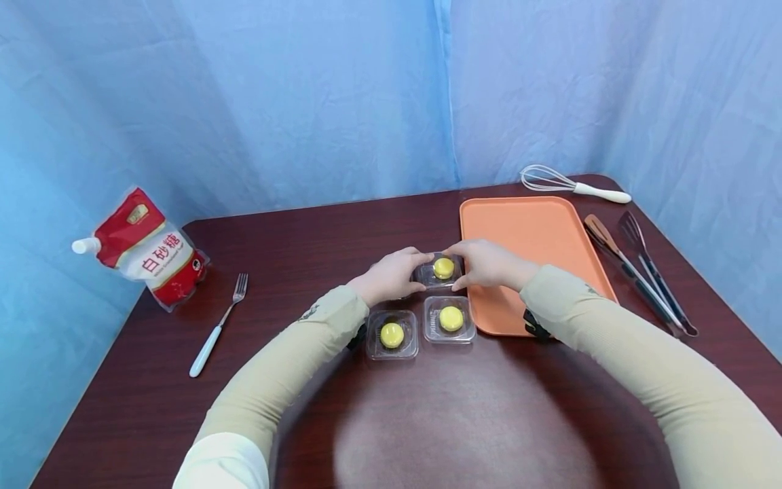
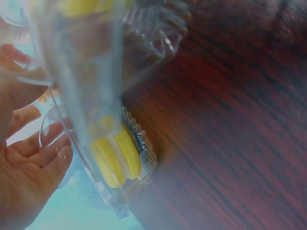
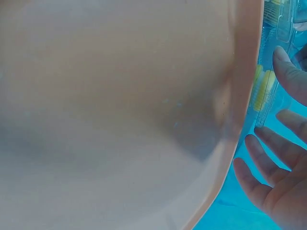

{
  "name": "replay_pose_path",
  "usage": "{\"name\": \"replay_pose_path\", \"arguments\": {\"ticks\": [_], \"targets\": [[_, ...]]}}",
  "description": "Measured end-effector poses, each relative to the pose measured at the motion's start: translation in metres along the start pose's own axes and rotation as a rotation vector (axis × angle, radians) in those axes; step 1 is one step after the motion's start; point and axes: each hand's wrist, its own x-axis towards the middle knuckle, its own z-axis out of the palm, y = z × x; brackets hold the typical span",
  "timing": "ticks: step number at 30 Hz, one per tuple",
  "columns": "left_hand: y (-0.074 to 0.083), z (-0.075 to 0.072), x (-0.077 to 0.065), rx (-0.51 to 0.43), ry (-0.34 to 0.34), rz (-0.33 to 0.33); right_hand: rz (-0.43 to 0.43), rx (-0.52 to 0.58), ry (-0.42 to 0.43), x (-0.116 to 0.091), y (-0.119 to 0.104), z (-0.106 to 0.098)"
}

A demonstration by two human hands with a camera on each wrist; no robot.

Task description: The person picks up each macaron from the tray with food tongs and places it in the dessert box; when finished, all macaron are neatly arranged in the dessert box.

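Note:
Both hands hold a clear plastic box (image 1: 430, 274) with a yellow macaron (image 1: 443, 268) in it. My left hand (image 1: 391, 275) has thumb and fingers at its left side; my right hand (image 1: 485, 263) spans its right side, thumb near and index finger far. Just in front stand two similar boxes, the left one (image 1: 375, 347) and the right one (image 1: 469, 333), each with a yellow macaron. A clear edge shows under the left hand, mostly hidden. In the left wrist view a macaron (image 2: 115, 153) shows through plastic beside the left fingers.
An orange tray (image 1: 519, 221) lies right of the boxes, under the right forearm. Beyond it are a whisk (image 1: 601, 193), tongs (image 1: 635, 278) and a slotted turner (image 1: 656, 275). At the left, a fork (image 1: 214, 339) lies near a red and white sugar bag (image 1: 155, 251).

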Motion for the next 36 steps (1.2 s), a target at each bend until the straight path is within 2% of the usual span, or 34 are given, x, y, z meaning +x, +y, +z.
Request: {"name": "replay_pose_path", "arguments": {"ticks": [7, 14, 20, 23, 27, 33, 36], "targets": [[0.001, 0.001, 0.0, 0.011, -0.023, -0.012, 0.015, -0.019, -0.024, 0.0, 0.001, 0.001], [0.002, 0.0, 0.001, 0.012, -0.048, -0.021, 0.009, 0.007, -0.024, 0.001, 0.003, 0.001], [0.003, -0.005, 0.0, -0.009, -0.019, 0.003, -0.006, 0.036, 0.0, 0.001, 0.005, 0.001], [0.001, -0.008, -0.003, -0.036, 0.017, 0.004, -0.009, 0.074, 0.03, 0.0, 0.005, -0.003], [-0.002, -0.013, -0.01, -0.073, 0.106, 0.007, -0.004, 0.138, 0.075, -0.006, 0.003, -0.013], [-0.001, -0.018, -0.03, -0.074, 0.256, -0.016, 0.003, 0.178, 0.12, -0.019, -0.002, -0.019], [0.0, -0.019, -0.043, -0.074, 0.322, -0.033, -0.024, 0.178, 0.169, -0.028, -0.006, -0.016]]}}
